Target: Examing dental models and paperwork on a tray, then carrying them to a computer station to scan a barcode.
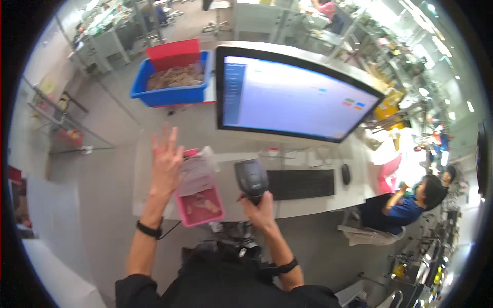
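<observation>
- Right hand (261,210) is gripping the scanner (251,175) by its handle, just right of the pink bin (206,221) on the desk (308,207).
- Left hand (166,161) is spreading its fingers beside the bin's paper (195,178); contact unclear.
- Steadying the paper flat, scanner facing it squarely, is probably working best.

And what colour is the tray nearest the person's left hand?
The tray is pink, seen best in the head view, the only one here.

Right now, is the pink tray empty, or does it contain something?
Not empty: the pink tray holds small items at its near end. A pale sheet covers its far part; how full, I cannot tell.
</observation>
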The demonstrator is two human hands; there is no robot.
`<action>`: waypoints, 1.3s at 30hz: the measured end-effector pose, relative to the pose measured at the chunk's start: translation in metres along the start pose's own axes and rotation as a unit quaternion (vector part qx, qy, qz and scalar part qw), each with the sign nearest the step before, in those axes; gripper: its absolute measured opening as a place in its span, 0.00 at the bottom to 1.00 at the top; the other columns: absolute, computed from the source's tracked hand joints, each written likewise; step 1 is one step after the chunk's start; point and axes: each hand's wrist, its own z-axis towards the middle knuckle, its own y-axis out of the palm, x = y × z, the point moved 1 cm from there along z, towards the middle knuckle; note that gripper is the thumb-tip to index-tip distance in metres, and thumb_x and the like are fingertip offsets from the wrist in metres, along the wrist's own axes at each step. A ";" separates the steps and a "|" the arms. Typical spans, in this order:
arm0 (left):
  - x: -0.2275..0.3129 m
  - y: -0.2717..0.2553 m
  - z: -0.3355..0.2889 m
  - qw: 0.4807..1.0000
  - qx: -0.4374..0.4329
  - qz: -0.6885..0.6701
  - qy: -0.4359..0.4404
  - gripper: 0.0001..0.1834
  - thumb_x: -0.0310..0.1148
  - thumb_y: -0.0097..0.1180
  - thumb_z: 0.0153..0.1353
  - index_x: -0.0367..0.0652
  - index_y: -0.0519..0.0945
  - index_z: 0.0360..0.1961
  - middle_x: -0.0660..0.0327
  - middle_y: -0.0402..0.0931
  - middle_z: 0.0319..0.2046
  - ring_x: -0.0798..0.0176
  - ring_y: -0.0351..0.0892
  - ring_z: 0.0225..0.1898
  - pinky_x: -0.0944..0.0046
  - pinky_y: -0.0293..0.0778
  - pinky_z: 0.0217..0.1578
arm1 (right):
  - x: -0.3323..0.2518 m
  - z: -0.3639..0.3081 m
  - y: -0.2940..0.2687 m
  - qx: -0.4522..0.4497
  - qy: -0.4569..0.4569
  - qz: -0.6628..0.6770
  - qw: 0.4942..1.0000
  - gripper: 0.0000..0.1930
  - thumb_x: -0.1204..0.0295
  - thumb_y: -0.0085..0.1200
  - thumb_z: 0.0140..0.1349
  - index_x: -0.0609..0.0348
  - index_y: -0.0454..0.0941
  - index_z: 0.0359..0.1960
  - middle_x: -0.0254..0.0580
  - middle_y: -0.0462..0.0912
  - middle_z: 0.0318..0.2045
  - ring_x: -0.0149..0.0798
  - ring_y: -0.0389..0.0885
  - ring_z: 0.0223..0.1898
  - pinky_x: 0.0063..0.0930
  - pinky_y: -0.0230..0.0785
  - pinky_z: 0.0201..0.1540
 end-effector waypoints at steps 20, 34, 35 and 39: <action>0.028 0.030 -0.071 0.972 0.208 0.106 0.028 0.11 0.32 0.61 0.58 0.52 0.78 0.19 0.68 0.75 0.69 0.54 0.64 0.75 0.23 0.39 0.74 | -0.018 0.020 0.025 -0.162 0.158 0.007 0.974 0.08 0.75 0.58 0.58 0.67 0.80 0.36 0.42 0.83 0.25 0.30 0.79 0.30 0.32 0.75 0.37; 0.035 0.027 -0.054 0.971 0.209 0.108 0.038 0.11 0.35 0.61 0.60 0.50 0.78 0.21 0.66 0.76 0.67 0.52 0.63 0.75 0.26 0.38 0.76 | -0.023 0.028 0.014 -0.182 0.153 0.075 0.968 0.07 0.83 0.53 0.60 0.68 0.76 0.40 0.39 0.80 0.23 0.29 0.75 0.16 0.26 0.66 0.18; 0.031 0.024 -0.049 0.979 0.166 0.116 0.022 0.09 0.37 0.63 0.59 0.49 0.80 0.24 0.64 0.75 0.67 0.51 0.61 0.75 0.27 0.38 0.76 | -0.028 0.025 0.013 -0.157 0.139 0.071 0.975 0.07 0.82 0.55 0.60 0.67 0.76 0.40 0.38 0.79 0.23 0.28 0.75 0.17 0.26 0.66 0.18; 0.028 -0.002 -0.017 0.995 0.042 0.087 0.010 0.23 0.48 0.75 0.48 0.48 0.84 0.40 0.55 0.68 0.70 0.48 0.55 0.78 0.27 0.36 0.76 | -0.020 0.029 0.001 -0.109 0.081 0.046 0.990 0.11 0.71 0.59 0.68 0.62 0.77 0.48 0.35 0.80 0.26 0.26 0.76 0.23 0.25 0.68 0.23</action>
